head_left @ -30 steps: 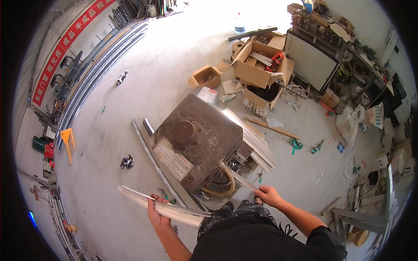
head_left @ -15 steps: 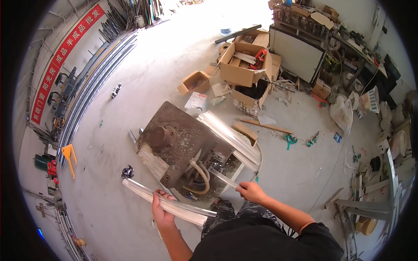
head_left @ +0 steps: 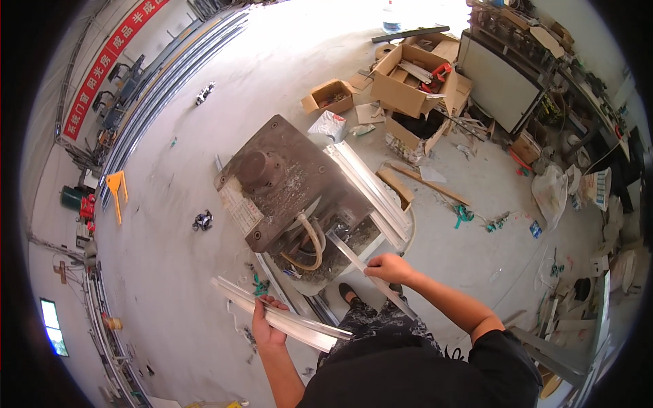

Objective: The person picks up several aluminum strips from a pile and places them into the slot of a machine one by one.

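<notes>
Left hand (head_left: 270, 326) grips pale strips (head_left: 306, 329), slanting toward ten o'clock! Right hand (head_left: 388, 268) pinches a thin strip (head_left: 347, 252) near the brown machine (head_left: 292, 163).

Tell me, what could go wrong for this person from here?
The ungloved right hand grips a thin strip whose far end reaches in at the brown machine; a slip might scrape or pinch that hand.

The strip's far end lies close to the looped hose, so it could perhaps snag there.

The left hand alone holds several pale lengths together; they might slide apart and drop.
</notes>
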Demonstrator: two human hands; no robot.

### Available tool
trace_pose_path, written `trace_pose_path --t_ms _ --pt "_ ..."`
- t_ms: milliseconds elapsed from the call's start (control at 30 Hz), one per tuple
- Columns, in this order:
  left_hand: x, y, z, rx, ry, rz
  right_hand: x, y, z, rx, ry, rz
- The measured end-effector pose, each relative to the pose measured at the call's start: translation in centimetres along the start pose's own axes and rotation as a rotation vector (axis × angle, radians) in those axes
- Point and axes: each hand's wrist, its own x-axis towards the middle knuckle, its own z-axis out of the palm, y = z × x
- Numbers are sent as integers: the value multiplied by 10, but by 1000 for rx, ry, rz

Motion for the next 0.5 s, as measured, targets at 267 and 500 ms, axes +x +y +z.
trace_pose_path --t_ms 267,500 --pt "11 5 0 -21 -60 -24 15 13 7 15 -85 26" --pt "25 20 -1 -3 -33 -19 -82 -10 -26 280 -158 230"
